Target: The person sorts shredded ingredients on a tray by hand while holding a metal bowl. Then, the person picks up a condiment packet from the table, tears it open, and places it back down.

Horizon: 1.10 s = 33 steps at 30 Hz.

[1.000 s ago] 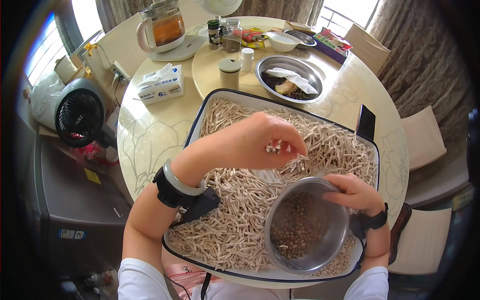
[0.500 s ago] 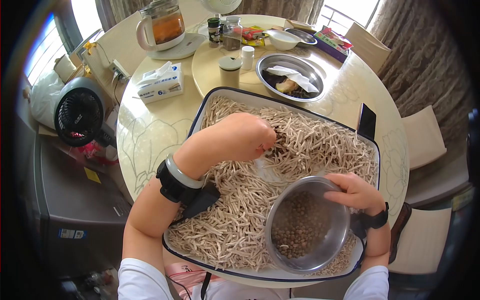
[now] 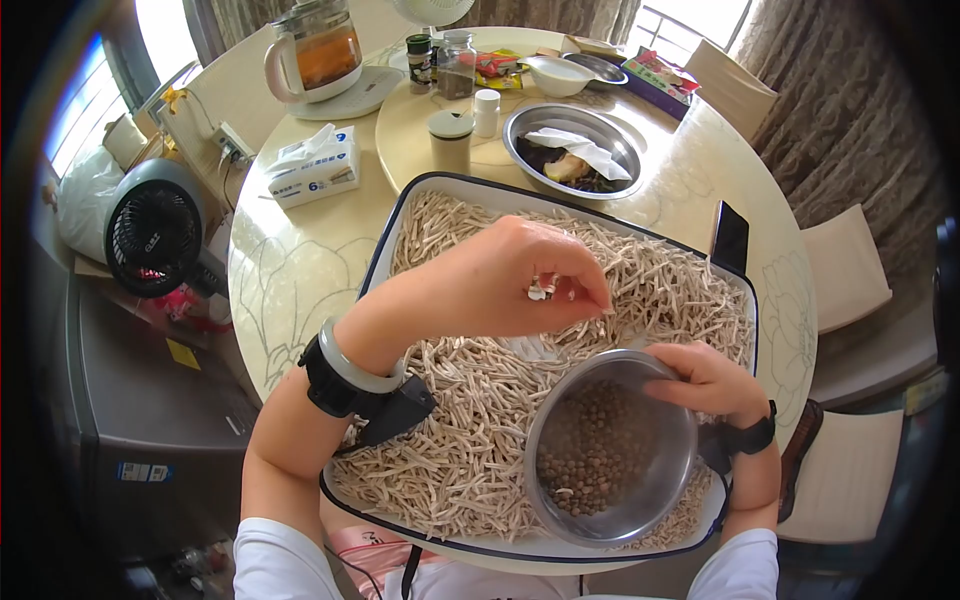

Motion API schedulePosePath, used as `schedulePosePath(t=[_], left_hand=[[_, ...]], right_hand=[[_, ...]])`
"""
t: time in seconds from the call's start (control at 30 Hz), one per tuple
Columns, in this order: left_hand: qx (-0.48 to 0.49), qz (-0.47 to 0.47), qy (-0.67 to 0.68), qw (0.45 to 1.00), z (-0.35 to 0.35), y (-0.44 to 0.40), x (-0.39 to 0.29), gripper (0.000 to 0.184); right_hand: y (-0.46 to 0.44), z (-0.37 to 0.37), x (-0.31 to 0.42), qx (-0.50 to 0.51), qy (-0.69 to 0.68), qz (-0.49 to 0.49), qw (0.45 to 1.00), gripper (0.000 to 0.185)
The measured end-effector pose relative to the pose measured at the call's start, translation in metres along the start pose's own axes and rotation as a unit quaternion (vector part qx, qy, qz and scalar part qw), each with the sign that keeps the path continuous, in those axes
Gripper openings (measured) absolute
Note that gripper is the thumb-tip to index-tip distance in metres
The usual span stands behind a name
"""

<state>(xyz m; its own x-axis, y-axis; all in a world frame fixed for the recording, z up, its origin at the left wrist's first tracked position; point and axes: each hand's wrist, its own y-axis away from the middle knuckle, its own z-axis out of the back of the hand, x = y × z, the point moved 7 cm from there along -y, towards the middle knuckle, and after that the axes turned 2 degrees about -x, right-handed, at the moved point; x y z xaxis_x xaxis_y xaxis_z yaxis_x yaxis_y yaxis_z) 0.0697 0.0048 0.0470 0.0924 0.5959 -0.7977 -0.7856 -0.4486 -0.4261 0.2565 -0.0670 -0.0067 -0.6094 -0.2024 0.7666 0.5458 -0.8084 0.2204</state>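
A white tray with a dark blue rim [image 3: 402, 200] is spread with thin, pale stick-like pieces [image 3: 470, 440], perhaps dried roots. Above the tray's middle, my left hand [image 3: 515, 270] is curled closed with a few small whitish pieces [image 3: 543, 290] showing between the fingers and palm. Its thumb and fingertips point down to the right. My right hand [image 3: 710, 380] grips the rim of a steel bowl [image 3: 655, 455], which tilts over the tray's front right. Inside the bowl lie many small round brown pieces [image 3: 590, 450], like seeds or pellets. A patch of tray floor shows under my left hand.
Beyond the tray stand a steel basin [image 3: 515, 150] with tissue and scraps, a lidded cup [image 3: 451, 145], a white bottle [image 3: 487, 112], jars and a tissue box [image 3: 315, 168]. A phone [image 3: 730, 238] rests at the tray's right edge. A kettle [image 3: 318, 55] is at the back left.
My left hand has risen out of the pale sticks and moved right, toward the bowl, with whitish bits now visible in it. My right hand and the bowl stay nearly still.
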Motion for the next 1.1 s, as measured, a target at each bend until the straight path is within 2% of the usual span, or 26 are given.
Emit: schedulePosePath(t=[0.07,0.1,0.17,0.47,0.6,0.67,0.7,0.77,0.9,0.97,1.0,1.07,1.1], left_hand=[[0.022,0.035,-0.179,0.983,0.003,0.001,0.022,0.006],[0.021,0.035,-0.179,0.983,0.004,0.003,0.03,0.006],[0.107,0.052,-0.312,0.943,-0.004,0.011,0.048,0.005],[0.139,0.111,-0.325,0.929,-0.004,0.013,0.055,0.005],[0.102,0.078,-0.349,0.928,0.001,0.01,0.047,0.006],[0.03,0.033,-0.104,0.994,0.007,0.004,0.022,0.01],[0.03,0.032,-0.104,0.994,0.006,0.003,0.016,0.01],[0.064,-0.045,0.107,0.991,-0.002,0.003,-0.006,0.014],[0.079,-0.048,0.074,0.993,-0.006,0.004,-0.003,0.015],[0.1,0.029,-0.057,0.993,-0.006,0.005,0.021,0.01],[0.1,0.028,-0.057,0.993,-0.005,0.007,0.027,0.01],[0.15,0.072,-0.206,0.964,-0.007,0.012,0.046,0.005],[0.151,0.072,-0.206,0.964,-0.007,0.013,0.046,0.005]], right_hand=[[0.0,0.001,0.001,0.001,-0.005,-0.016,1.0,0.032],[0.0,0.001,0.001,0.001,-0.005,-0.016,1.0,0.032],[0.0,0.001,0.002,0.002,0.002,-0.015,1.0,0.032],[0.0,0.0,-0.002,-0.004,-0.006,-0.007,1.0,0.032],[0.0,0.001,0.002,-0.002,-0.004,-0.017,1.0,0.032],[0.001,0.0,0.0,0.007,0.001,-0.034,0.999,0.033],[0.001,0.0,-0.002,0.007,0.002,-0.034,0.999,0.033],[0.001,0.0,-0.006,0.003,-0.007,-0.018,1.0,0.033],[0.001,0.0,-0.001,-0.005,-0.006,-0.019,1.0,0.032],[0.001,0.0,-0.003,-0.001,-0.001,-0.028,1.0,0.032],[0.001,0.0,-0.004,-0.001,-0.001,-0.028,1.0,0.032],[0.001,0.001,-0.002,-0.011,0.003,-0.001,1.0,0.031],[0.001,0.001,-0.002,-0.012,0.002,-0.002,1.0,0.031]])
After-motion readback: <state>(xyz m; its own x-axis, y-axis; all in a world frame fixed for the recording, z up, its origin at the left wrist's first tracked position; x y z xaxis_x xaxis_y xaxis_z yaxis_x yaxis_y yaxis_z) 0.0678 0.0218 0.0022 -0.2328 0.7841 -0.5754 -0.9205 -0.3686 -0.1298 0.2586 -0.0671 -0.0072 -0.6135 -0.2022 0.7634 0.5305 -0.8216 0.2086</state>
